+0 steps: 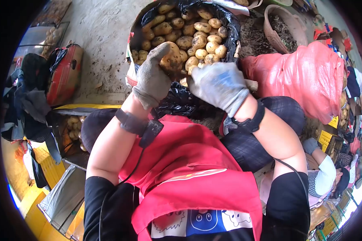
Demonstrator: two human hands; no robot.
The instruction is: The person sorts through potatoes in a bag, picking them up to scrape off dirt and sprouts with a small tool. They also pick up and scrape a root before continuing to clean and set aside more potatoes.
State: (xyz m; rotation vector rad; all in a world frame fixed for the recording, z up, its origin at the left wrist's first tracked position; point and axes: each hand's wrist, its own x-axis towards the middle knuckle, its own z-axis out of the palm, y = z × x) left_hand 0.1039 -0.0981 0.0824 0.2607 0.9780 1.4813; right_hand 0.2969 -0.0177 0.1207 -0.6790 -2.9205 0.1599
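A round container lined with black plastic [234, 30] stands in front of me, full of yellow potatoes, many smeared with dark soil. My left hand [152, 78], in a grey knit glove, is closed around a large dirty potato [172, 58] at the near side of the container. To the right, my right hand [219, 84], in a grey glove with blue marks, has its fingers curled in over the near rim. What those fingers hold, if anything, is hidden beneath the hand. Between both hands, the black liner [179, 98] hangs in folds.
A pink woven sack [293, 76] lies at the right, with a basket of soil and scraps [281, 30] behind it. A crate of potatoes [73, 130] sits at my left, near a red carton [64, 74]. Another person [326, 172] works at the far right.
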